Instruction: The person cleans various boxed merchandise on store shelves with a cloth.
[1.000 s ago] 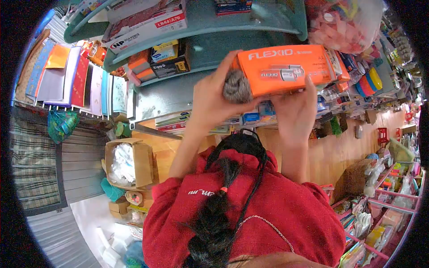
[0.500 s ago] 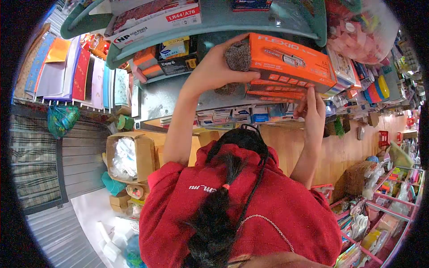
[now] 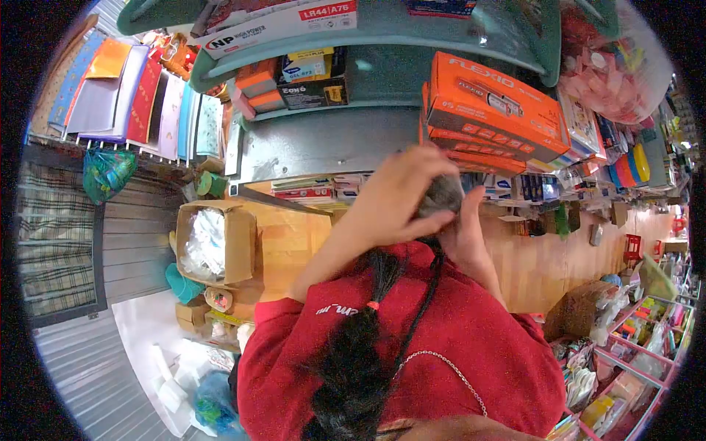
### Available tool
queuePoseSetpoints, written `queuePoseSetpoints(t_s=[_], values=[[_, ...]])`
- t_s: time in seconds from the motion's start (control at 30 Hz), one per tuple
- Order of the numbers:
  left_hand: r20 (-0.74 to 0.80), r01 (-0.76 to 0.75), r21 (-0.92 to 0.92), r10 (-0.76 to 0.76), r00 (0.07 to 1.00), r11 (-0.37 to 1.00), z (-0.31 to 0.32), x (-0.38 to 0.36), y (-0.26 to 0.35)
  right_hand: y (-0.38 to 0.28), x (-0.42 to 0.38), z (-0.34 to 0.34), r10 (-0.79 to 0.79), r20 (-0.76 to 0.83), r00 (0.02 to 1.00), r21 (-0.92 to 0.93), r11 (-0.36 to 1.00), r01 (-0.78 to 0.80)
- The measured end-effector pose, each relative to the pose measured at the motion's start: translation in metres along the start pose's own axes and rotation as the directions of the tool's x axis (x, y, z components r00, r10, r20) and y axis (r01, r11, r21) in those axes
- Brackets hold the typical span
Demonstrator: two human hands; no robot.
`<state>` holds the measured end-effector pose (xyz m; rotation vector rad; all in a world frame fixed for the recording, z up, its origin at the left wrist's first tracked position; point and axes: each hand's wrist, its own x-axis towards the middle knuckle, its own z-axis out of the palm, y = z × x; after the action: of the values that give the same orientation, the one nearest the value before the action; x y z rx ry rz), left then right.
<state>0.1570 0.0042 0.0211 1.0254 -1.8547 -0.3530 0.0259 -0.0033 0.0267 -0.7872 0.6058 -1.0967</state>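
My left hand (image 3: 401, 191) is closed around a bunched grey cloth (image 3: 441, 195), held in front of my chest below the shelf. Against the cloth's other side is my right hand (image 3: 471, 234), its thumb pointing up and most of its fingers hidden. Both hands are somewhat blurred. Just above them, an orange FLEXIO battery box (image 3: 493, 103) rests tilted on a stack of similar orange boxes (image 3: 478, 151) on the grey-green shelf (image 3: 309, 140). Neither hand touches these boxes.
A higher shelf tier carries a white NP battery box (image 3: 279, 28). Black and orange boxes (image 3: 312, 77) sit at the shelf's left. A bag of pink items (image 3: 610, 81) hangs right. On the floor are an open carton (image 3: 239, 242) and pink-framed racks (image 3: 632, 360).
My left hand has drawn the grey cloth away from the orange box, down towards my chest. My right hand has left the boxes and come in to the cloth.
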Motion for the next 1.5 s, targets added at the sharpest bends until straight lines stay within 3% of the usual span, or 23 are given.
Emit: queuePoseSetpoints(t_s=[0.07,0.17,0.2,0.27,0.33,0.43,0.47,0.57,0.7,0.8,0.9,1.0,1.2,1.3,1.4,1.5], values=[[0.138,-0.022,0.254,-0.014,0.99,0.967,0.005,-0.004,0.006,0.005,0.001,-0.014,0.238,0.038,0.971,0.119,0.963,-0.24],[-0.015,0.138,0.007,-0.138,0.99,0.99,-0.016,-0.004,0.003,0.006,0.006,-0.027,0.34,0.105,0.934,0.146,0.924,-0.353],[-0.167,0.157,0.069,-0.144,0.975,0.985,-0.025,-0.005,0.0,0.005,0.005,-0.025,0.321,0.038,0.946,0.145,0.935,-0.323],[-0.529,0.279,0.146,-0.163,0.833,0.949,-0.038,-0.001,-0.021,0.002,0.002,-0.026,0.299,0.096,0.95,0.207,0.927,-0.312],[-0.72,0.423,0.399,-0.008,0.694,0.814,-0.05,0.013,-0.036,-0.001,-0.003,-0.027,0.259,0.155,0.953,0.258,0.921,-0.292],[-0.755,0.584,0.577,0.099,0.649,0.571,-0.055,0.03,-0.065,-0.002,-0.008,-0.03,0.229,0.184,0.956,0.285,0.918,-0.275],[-0.776,0.637,0.535,0.024,0.631,0.555,-0.052,0.036,-0.069,-0.003,-0.01,-0.031,0.233,0.148,0.961,0.265,0.927,-0.265],[-0.8,0.752,0.556,-0.019,0.6,0.354,-0.043,0.053,-0.088,-0.007,-0.016,-0.031,0.236,0.054,0.97,0.238,0.941,-0.242],[-0.824,0.794,0.556,0.036,0.566,0.247,-0.039,0.064,-0.1,-0.013,-0.021,-0.035,0.227,-0.009,0.974,0.268,0.939,-0.217],[-0.838,0.839,0.497,-0.129,0.53,0.222,-0.045,0.071,-0.106,-0.013,-0.025,-0.04,0.225,-0.009,0.974,0.253,0.943,-0.215],[-0.82,0.804,0.573,0.131,0.558,0.158,-0.049,0.067,-0.119,-0.015,-0.026,-0.042,0.227,-0.003,0.974,0.243,0.945,-0.22],[-0.845,0.794,0.503,0.004,0.534,0.342,-0.054,0.063,-0.114,-0.017,-0.027,-0.041,0.226,-0.019,0.974,0.239,0.947,-0.215],[-0.836,0.717,0.46,-0.017,0.548,0.524,-0.06,0.049,-0.106,-0.013,-0.025,-0.043,0.245,-0.005,0.97,0.256,0.937,-0.235],[-0.854,0.701,0.355,-0.09,0.512,0.619,-0.06,0.04,-0.092,-0.013,-0.023,-0.04,0.255,0.004,0.967,0.244,0.938,-0.248],[-0.825,0.609,0.387,-0.035,0.564,0.693,-0.062,0.023,-0.071,-0.01,-0.021,-0.039,0.276,0.003,0.961,0.246,0.931,-0.269],[-0.826,0.609,0.229,-0.179,0.535,0.759,-0.067,-0.001,-0.06,-0.007,-0.018,-0.04,0.284,0.044,0.958,0.231,0.93,-0.286]])
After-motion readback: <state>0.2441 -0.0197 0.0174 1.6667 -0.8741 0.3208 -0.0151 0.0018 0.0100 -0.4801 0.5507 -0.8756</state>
